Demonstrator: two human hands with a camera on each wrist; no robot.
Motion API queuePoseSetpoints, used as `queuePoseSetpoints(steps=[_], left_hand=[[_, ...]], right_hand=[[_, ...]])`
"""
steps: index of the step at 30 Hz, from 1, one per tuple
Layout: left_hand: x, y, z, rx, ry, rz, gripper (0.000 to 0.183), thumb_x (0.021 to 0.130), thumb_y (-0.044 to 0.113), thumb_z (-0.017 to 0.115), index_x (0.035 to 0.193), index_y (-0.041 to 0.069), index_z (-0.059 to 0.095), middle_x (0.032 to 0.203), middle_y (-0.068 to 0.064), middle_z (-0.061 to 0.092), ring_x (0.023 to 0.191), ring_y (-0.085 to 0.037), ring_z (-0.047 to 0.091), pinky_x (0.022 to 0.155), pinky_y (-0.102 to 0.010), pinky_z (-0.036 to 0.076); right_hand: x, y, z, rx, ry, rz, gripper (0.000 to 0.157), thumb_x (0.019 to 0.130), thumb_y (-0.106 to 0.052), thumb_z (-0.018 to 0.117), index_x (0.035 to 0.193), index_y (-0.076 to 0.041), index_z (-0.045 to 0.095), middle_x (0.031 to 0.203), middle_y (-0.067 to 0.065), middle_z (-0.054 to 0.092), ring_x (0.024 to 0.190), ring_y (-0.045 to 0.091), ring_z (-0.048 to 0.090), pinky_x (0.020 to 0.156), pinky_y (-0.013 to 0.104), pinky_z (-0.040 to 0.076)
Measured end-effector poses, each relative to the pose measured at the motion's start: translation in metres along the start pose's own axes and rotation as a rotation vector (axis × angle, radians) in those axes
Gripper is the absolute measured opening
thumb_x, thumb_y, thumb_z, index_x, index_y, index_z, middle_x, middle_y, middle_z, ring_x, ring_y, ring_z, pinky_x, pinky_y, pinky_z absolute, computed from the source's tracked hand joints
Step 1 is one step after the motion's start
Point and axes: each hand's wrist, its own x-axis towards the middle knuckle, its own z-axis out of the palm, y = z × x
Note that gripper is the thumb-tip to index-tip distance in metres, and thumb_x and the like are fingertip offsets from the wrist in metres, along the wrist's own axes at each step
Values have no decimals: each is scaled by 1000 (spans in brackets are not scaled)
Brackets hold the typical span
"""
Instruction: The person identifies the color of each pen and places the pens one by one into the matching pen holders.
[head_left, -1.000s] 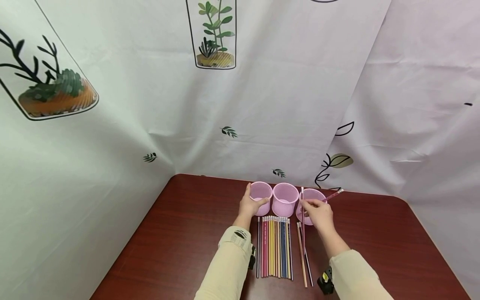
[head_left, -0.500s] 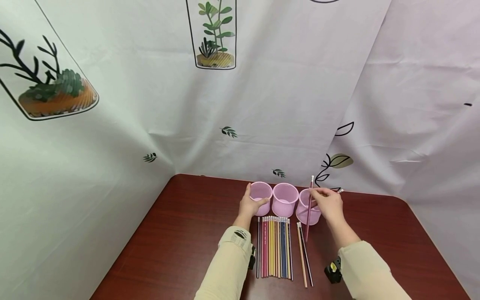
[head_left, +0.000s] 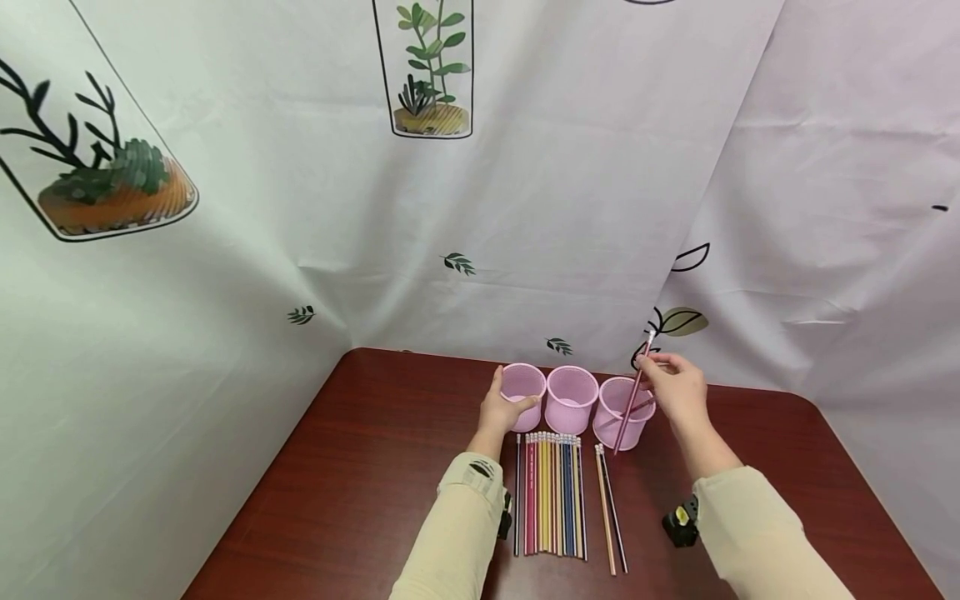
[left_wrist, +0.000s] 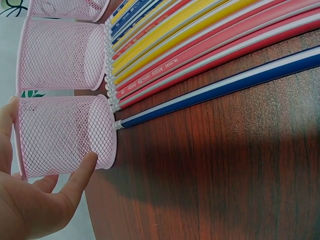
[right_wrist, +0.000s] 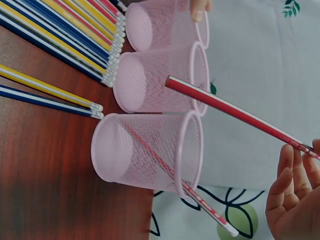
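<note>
Three pink mesh pencil cups stand in a row at the table's back. My left hand holds the left cup, thumb on one side and fingers at its rim. Between thumb and fingertips, my right hand pinches a red pencil close to its eraser end. That pencil slants in the air, its lower end overlapping the right cup in the head view. Inside the right cup leans another red pencil, eraser end sticking out past the rim. The middle cup stands between the two.
In front of the cups lies a row of red, yellow and blue pencils, erasers toward the cups. A lone blue pencil lies left of it; a yellow pencil and a blue one lie right. Printed cloth hangs behind the table.
My right hand has moved right and upward with the red pencil, which now tilts and has its lower end nearer the right cup. The left hand stays on the left cup.
</note>
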Motion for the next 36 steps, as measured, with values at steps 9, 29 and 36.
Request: queuePoseSetpoints(steps=[9,29,36], left_hand=[[0,-1,0,4,4,12,92,68,24,82,144,13,31,130,-26,47,116,-41,46,94,-50,39],[-2,1,0,-8,-5,-12,91,70,24,82,145,15,30,131,-25,47,115,-40,47,94,-51,39],[-2,2,0,-6,3,3,92,69,24,82,144,14,31,129,-26,48,115,-40,48,94,-50,39]], right_hand=[[4,-12,-11,28,15,21,27,88,-20,63,102,1,56,61,-17,59,52,3,60,47,21,47],[9,-4,-20,168,97,67,14,86,-9,63,88,-3,51,60,-16,58,53,-1,60,50,16,47],[5,19,-16,176,100,141,17,86,-7,61,93,-1,47,60,-15,58,52,1,59,47,18,48]])
